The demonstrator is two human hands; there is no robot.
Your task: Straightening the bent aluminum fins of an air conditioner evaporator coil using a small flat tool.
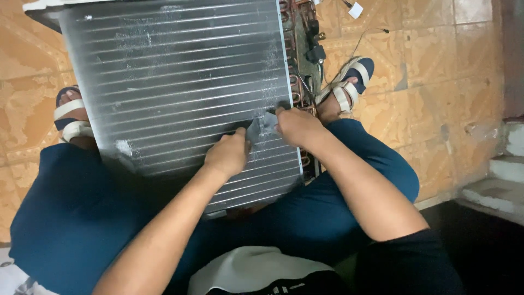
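A small grey pad (261,127) was gripped between both hands, left hand (228,154) and right hand (297,127), fingers clenched on it. It was pressed flat on the finned coil (174,71) near its right edge. The coil was propped between the knees on the tiled floor (436,65).

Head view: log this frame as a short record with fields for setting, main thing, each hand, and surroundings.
setting: person seated on a tiled floor, legs either side of the coil
main thing: finned coil, grey, leaning between the knees, pale scuffed patches on its fins
left hand: on the fins, at the edge of a grey pad
right hand: pressing the pad from the other side
coil's right edge: copper tubes and wires
feet: sandals
right of frame: steps
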